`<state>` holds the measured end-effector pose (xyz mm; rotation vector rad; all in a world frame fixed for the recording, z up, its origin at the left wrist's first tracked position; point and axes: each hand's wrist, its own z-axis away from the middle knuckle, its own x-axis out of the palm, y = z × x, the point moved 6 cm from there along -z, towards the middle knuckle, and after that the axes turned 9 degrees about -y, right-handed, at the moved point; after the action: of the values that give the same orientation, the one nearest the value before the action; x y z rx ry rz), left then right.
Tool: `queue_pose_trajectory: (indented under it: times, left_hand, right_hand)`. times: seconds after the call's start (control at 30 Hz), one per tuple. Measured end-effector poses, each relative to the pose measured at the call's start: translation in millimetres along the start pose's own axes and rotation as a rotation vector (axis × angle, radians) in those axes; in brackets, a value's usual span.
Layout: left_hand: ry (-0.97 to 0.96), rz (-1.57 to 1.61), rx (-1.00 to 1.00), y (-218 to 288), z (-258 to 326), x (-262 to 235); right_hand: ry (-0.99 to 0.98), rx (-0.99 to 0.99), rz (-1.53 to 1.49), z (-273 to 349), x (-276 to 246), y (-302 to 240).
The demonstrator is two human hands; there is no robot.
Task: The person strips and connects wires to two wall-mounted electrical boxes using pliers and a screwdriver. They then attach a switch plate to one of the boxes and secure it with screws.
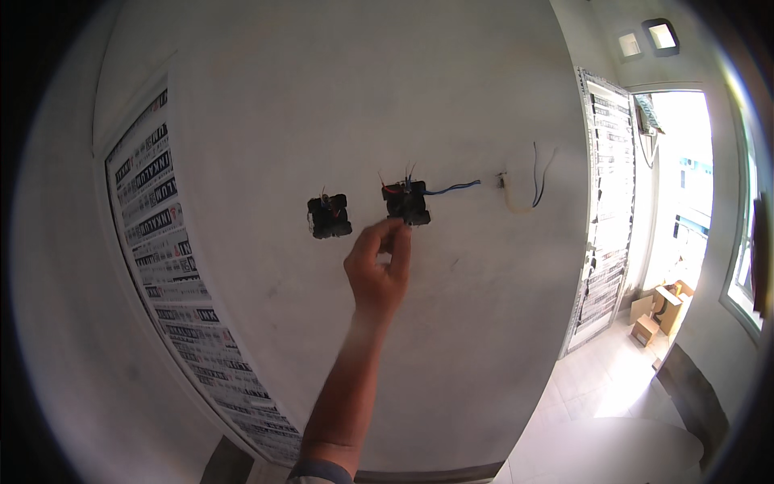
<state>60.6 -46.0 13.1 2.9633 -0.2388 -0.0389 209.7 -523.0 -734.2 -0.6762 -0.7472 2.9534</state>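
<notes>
My left hand (377,262) reaches up to the wall, its thumb and fingers pinched together at the lower edge of a black recessed electrical wall box (415,208). Whatever lies between the fingertips, if anything, is too small to make out. Thin red and dark wire ends stick up from that box, and a twisted blue wire (451,188) runs out of it to the right. Just left of it sits a second black wall box (329,218) with short wires inside. My right hand is out of view.
Farther right, a pale conduit (509,196) with two loose wires (538,181) comes out of the wall. A film-wrapped door panel (161,218) stands at left. At right are a wrapped open door (606,210), a bright doorway and cardboard boxes (645,329) on the tiled floor.
</notes>
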Motion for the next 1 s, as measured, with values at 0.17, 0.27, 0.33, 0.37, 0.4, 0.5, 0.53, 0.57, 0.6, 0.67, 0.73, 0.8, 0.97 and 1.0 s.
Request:
queue_pose_trajectory:
  times: [0.17, 0.27, 0.33, 0.37, 0.4, 0.5, 0.53, 0.57, 0.6, 0.67, 0.73, 0.8, 0.97, 1.0]
  left_hand:
    - [0.084, -0.068, 0.091, -4.1, -35.6, 11.5]
    - [0.075, -0.107, 0.065, 0.1, -42.6, 18.6]
    - [0.065, -0.129, 0.040, 3.0, -46.2, 20.2]
    - [0.064, -0.135, 0.038, 3.7, -47.8, 20.8]
    - [0.063, -0.141, 0.034, 3.5, -48.2, 20.8]
    - [0.075, -0.171, 0.086, 4.2, -50.8, 20.5]
    - [0.086, -0.181, 0.100, 4.2, -51.3, 20.1]
    - [0.096, -0.191, 0.114, 4.4, -51.8, 19.8]
    - [0.106, -0.200, 0.128, 4.4, -51.6, 19.6]
    - [0.101, -0.183, 0.099, 1.6, -50.9, 20.2]
    - [0.104, -0.180, 0.106, -1.2, -48.2, 19.2]
    - [0.116, -0.187, 0.147, -6.0, -41.5, 18.1]
    - [0.040, -0.335, 0.219, -6.0, -26.2, 23.9]
    - [0.035, -0.358, 0.256, -4.4, -24.6, 25.7]
  right_hand:
    - [0.004, -0.013, 0.003, -7.6, -1.4, -1.1]
    - [0.006, -0.011, -0.001, -8.3, 1.0, 1.7]
    - [0.009, -0.011, -0.001, -9.8, 0.1, 2.2]
    - [0.007, -0.013, 0.000, -10.1, 0.7, 2.7]
    - [0.008, -0.012, 0.000, -10.3, 0.1, 3.7]
    - [0.004, -0.012, 0.004, -11.6, -0.7, 4.9]
    - [0.004, -0.013, 0.005, -11.8, -0.5, 5.3]
    - [0.003, -0.014, 0.006, -12.3, -0.3, 5.2]
    - [0.005, -0.010, 0.007, -12.2, -1.3, 6.1]
    - [0.004, -0.013, 0.011, -12.3, -0.7, 6.5]
    - [0.006, -0.011, 0.010, -12.7, -1.5, 6.8]
    - [0.007, -0.014, 0.009, -12.4, -1.2, 7.4]
    - [0.007, -0.021, 0.011, -13.6, -0.7, 6.5]
    - [0.006, -0.018, 0.010, -13.4, -0.2, 6.8]
